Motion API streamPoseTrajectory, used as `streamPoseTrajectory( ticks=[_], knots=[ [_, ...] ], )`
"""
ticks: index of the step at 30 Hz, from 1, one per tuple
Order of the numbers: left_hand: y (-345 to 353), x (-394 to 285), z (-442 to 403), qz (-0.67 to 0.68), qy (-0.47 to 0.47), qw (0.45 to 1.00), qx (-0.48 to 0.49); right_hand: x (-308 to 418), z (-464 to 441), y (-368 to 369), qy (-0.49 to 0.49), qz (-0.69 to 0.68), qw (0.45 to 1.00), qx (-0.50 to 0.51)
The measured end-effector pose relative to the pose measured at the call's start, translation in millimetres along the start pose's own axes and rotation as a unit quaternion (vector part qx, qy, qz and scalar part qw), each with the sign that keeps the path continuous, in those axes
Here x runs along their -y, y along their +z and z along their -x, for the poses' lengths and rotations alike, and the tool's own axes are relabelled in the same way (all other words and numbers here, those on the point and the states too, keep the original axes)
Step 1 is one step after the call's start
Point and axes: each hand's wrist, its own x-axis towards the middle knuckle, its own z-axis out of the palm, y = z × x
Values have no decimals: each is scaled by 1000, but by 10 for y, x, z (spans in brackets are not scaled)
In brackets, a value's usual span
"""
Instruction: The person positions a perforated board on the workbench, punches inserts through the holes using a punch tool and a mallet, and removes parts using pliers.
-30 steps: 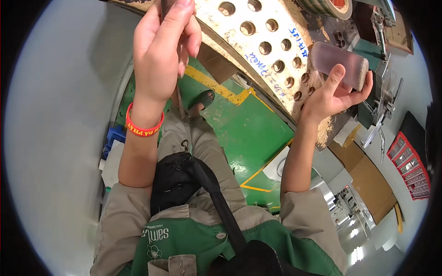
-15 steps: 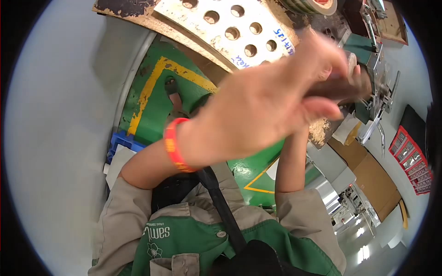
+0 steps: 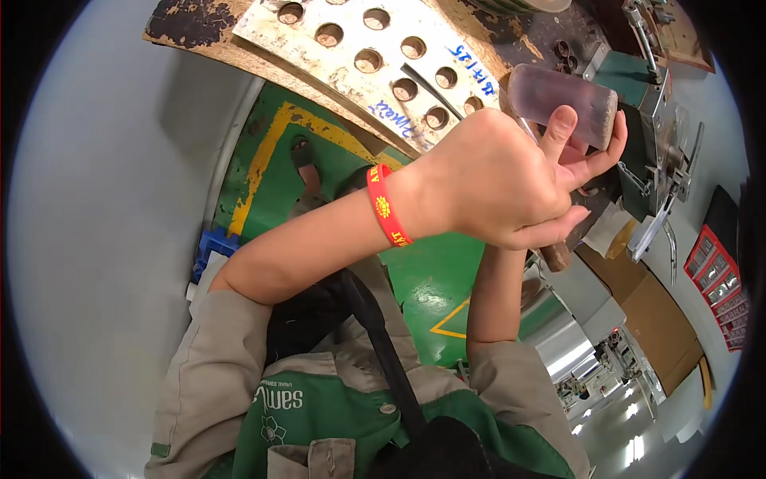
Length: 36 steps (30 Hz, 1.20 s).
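My left hand [image 3: 487, 176], with a red wristband, is closed in a fist in front of my right hand. A thin dark rod [image 3: 429, 86] sticks out from its far side, over the white board [image 3: 319, 64] with round holes and blue handwriting. My right hand [image 3: 586, 156] shows only its thumb and some fingers, curled around a mallet [image 3: 550, 92]. The mallet's head is a translucent purplish cylinder with a worn end. Below my left thumb the end of its brown wooden handle [image 3: 556, 257] shows. The middle of the handle and my right palm are hidden.
The board lies on a worn wooden bench [image 3: 191, 22]. Right of the bench stands a green and metal device [image 3: 630, 80] with rods. A roll [image 3: 527, 4] sits at the top edge. A red-framed rack [image 3: 718, 287] is at the far right.
The hands were blurred by motion and are now sharper. My left hand has moved slightly right and closed into a fist. The dark rod and the mallet head now show plainly.
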Motion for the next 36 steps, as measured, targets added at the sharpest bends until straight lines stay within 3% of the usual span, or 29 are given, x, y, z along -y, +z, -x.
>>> streamPoseTrajectory(
  ticks=[4,10,13,14,22,36],
  knots=[
    [141,-83,85,92,10,993,-78,-54,-2,7,-36,-14,999,4],
    [163,-67,129,96,29,988,-114,-15,26,2,2,6,1000,-6],
    [184,-23,168,104,44,985,-130,-70,-14,-37,-40,29,998,24],
    [172,-20,172,102,48,985,-132,8,17,53,-4,-10,1000,-3],
    [250,1,145,95,52,973,-203,-59,-15,3,-22,1,1000,3],
    [263,-29,33,97,14,970,-224,-1,10,40,15,0,1000,-2]
  ],
)
